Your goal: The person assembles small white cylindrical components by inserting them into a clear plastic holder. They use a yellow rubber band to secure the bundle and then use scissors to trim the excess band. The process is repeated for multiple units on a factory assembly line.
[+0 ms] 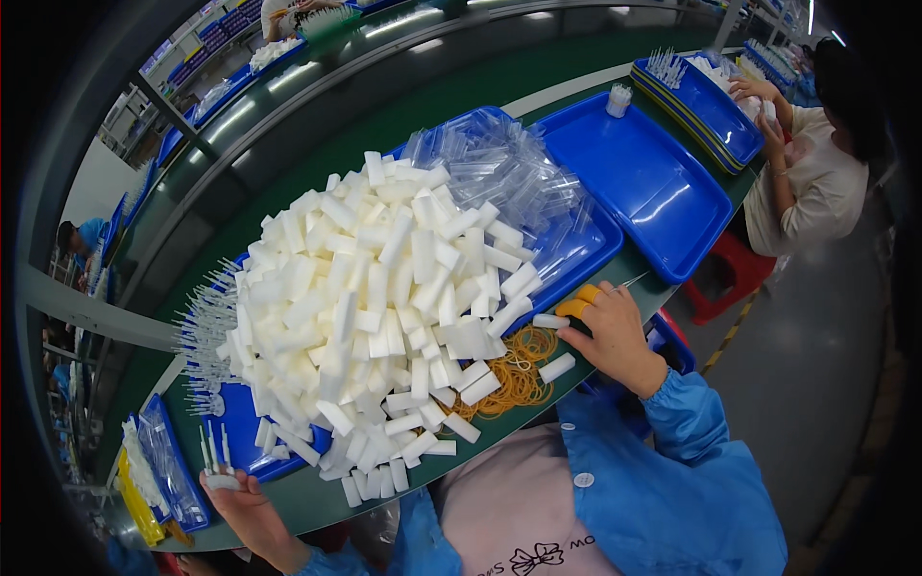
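Observation:
At the lower left, my left hand (252, 514) is closed round a white foam block (225, 482) with several thin white sticks (214, 447) standing up in it. My right hand (615, 336), with yellow covers on some fingertips, is at the table's near edge. Its thumb and fingers close on the end of a small white foam block (550, 321). A thin pointed thing (636, 280) shows beyond its knuckles; I cannot tell whether the hand holds it. Beside this hand lie tan rubber bands (519, 374) and a loose foam piece (557, 368).
A big heap of white foam blocks (365, 278) fills the middle. Clear plastic sleeves (499, 158) lie behind it on a blue tray (603, 252). Many white sticks (206, 331) stand left of the heap. Another blue tray (643, 182) lies right; a co-worker (812, 182) sits beyond.

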The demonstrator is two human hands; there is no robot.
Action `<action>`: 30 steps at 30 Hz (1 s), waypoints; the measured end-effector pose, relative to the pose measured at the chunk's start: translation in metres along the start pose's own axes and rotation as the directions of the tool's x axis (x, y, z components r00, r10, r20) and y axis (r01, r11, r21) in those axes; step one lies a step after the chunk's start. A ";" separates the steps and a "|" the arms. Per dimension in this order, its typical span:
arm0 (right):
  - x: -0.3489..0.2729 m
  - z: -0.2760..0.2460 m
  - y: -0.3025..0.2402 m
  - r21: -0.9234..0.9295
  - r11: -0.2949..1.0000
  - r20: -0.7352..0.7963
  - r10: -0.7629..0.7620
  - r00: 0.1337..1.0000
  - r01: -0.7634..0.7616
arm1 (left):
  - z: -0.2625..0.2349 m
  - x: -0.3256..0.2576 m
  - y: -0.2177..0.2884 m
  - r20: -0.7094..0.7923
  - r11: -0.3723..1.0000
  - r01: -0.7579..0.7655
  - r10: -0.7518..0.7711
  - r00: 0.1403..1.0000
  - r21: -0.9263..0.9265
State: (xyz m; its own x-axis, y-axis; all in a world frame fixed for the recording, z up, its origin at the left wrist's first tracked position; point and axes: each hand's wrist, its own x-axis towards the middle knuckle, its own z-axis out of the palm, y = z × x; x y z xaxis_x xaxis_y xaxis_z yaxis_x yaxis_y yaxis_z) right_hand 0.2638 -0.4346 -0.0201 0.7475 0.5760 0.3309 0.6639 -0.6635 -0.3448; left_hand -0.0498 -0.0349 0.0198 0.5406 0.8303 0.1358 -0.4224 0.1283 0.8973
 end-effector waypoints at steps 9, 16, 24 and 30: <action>-0.023 -0.029 -0.039 0.614 0.784 -0.044 0.152 0.987 -0.093 | 0.116 -0.095 -0.028 0.340 0.986 0.168 -0.161 0.927 0.009; -0.024 -0.044 -0.058 0.508 0.837 -0.146 -0.148 0.978 0.202 | 0.174 -0.089 -0.048 0.681 0.833 0.532 -0.477 0.555 0.150; -0.022 -0.043 -0.060 0.498 0.838 -0.189 -0.148 0.971 0.224 | 0.175 -0.088 -0.056 0.729 0.749 0.653 -0.511 0.455 0.117; -0.019 -0.042 -0.060 0.474 0.830 -0.192 -0.228 0.954 0.294 | 0.178 -0.085 -0.056 0.737 0.725 0.674 -0.532 0.417 0.142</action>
State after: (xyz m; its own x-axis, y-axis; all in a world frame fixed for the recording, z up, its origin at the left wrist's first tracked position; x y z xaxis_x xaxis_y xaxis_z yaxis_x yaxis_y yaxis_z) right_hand 0.2091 -0.4257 0.0315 0.5581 0.6092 0.5635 0.7806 -0.1550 -0.6055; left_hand 0.0570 -0.2092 0.0325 0.9864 -0.1216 -0.1109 0.1611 0.5754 0.8019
